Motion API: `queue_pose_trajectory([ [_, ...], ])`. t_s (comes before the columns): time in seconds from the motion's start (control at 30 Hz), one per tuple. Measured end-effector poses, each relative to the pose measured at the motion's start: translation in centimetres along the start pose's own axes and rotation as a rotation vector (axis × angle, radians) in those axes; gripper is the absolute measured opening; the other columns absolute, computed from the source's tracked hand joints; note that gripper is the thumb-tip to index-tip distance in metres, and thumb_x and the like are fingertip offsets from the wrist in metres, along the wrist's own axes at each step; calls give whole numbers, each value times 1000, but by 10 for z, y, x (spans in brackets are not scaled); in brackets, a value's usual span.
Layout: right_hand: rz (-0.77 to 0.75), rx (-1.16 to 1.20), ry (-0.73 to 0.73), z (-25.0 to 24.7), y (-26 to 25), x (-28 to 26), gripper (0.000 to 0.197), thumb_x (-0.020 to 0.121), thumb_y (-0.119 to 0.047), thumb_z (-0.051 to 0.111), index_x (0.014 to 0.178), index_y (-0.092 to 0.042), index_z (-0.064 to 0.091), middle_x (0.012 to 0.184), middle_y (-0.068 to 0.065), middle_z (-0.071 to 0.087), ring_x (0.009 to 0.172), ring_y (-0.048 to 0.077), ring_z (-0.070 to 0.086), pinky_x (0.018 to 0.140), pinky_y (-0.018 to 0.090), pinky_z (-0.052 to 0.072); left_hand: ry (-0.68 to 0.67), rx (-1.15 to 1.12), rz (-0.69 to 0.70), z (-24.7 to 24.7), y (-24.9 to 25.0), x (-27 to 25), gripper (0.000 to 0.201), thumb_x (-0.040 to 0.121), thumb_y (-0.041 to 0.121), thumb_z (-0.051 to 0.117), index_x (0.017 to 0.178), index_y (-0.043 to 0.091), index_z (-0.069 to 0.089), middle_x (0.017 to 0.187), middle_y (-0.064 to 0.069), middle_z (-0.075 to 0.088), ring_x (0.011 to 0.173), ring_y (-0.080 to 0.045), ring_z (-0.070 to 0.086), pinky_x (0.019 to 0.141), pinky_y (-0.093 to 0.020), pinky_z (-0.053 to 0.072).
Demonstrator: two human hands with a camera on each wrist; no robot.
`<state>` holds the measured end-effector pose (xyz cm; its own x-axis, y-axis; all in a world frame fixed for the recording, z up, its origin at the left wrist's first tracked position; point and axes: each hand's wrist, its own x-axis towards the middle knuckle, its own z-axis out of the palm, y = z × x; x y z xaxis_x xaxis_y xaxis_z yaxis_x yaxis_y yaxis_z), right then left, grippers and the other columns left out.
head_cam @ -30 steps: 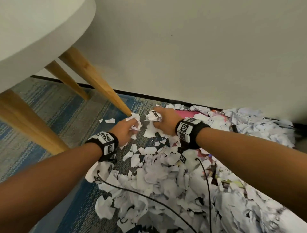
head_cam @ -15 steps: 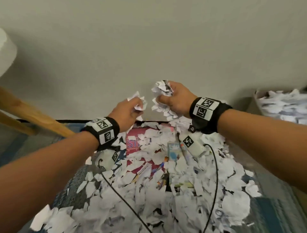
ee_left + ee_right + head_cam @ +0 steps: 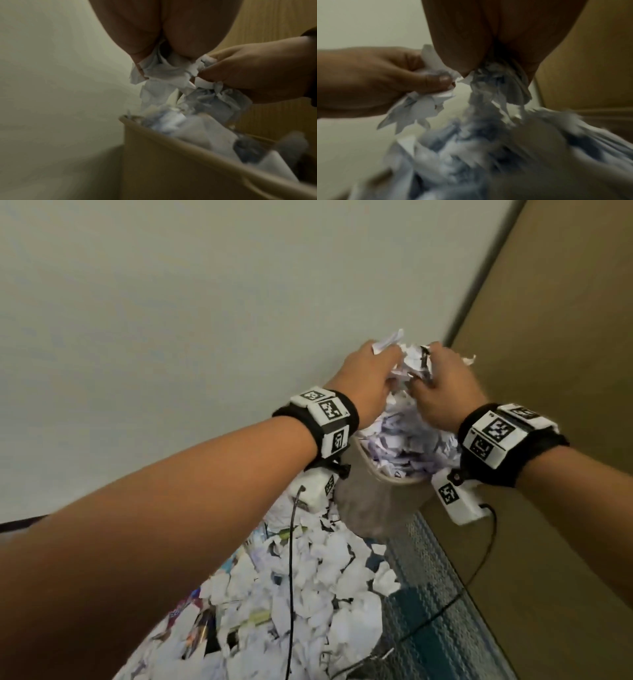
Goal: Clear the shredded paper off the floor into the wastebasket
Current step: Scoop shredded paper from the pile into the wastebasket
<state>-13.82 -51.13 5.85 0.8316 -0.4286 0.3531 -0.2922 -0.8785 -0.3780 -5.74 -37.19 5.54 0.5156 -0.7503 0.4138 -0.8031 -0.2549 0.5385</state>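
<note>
Both hands hover side by side over a beige wastebasket (image 3: 370, 501) heaped with paper scraps (image 3: 407, 440). My left hand (image 3: 370, 374) grips a bunch of white shredded paper (image 3: 163, 70), and some scraps hang below it. My right hand (image 3: 442, 381) grips another bunch (image 3: 496, 78), with pieces trailing down toward the heap. In the left wrist view the wastebasket rim (image 3: 171, 134) lies just under the fists. A large pile of shredded paper (image 3: 308, 594) still covers the floor below my arms.
The wastebasket stands in a corner between a pale wall (image 3: 171, 320) and a tan wooden panel (image 3: 565, 354). Blue-grey carpet (image 3: 428, 594) shows to the right of the pile. Black cables (image 3: 291, 577) from the wrist units hang over the floor paper.
Both hands lifted their handfuls off the floor pile and carried them up and right, ending over the wastebasket. The view swung away from the table legs to the corner.
</note>
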Motion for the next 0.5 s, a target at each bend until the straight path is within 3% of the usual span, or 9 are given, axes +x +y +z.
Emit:
queue_pose_trajectory([
  [0.1,111,-89,-204,21,31,-15,42,94,-32,48,123,-3,39,125,23,43,114,41,45,94,43,40,-115,137,-82,42,9,9,29,92,16,51,122,18,51,122,-15,46,111,-36,48,91,-42,44],
  [0.2,169,-161,-392,36,47,-29,66,86,-42,45,142,-12,25,147,20,25,132,44,30,109,52,31,-316,392,-156,70,12,3,52,91,26,47,141,19,34,143,-12,35,129,-34,33,102,-51,36],
  [0.27,155,-195,-499,41,54,-35,72,85,-41,43,147,-15,16,152,15,16,139,42,20,113,52,24,-419,515,-162,82,9,-3,61,90,33,45,146,18,28,154,-9,23,137,-32,24,105,-53,29],
  [0.4,140,-220,-660,45,58,-36,77,89,-34,48,151,-18,5,160,10,3,147,38,3,119,49,12,-624,667,-153,91,6,-5,69,90,40,41,151,18,17,160,-11,3,143,-33,18,111,-54,24],
  [0.5,147,-304,-772,48,59,-30,77,89,-39,46,152,-21,6,161,10,3,148,36,2,119,51,10,-826,754,-220,96,10,-2,73,93,39,40,154,20,4,160,-12,-12,146,-35,5,114,-56,14],
])
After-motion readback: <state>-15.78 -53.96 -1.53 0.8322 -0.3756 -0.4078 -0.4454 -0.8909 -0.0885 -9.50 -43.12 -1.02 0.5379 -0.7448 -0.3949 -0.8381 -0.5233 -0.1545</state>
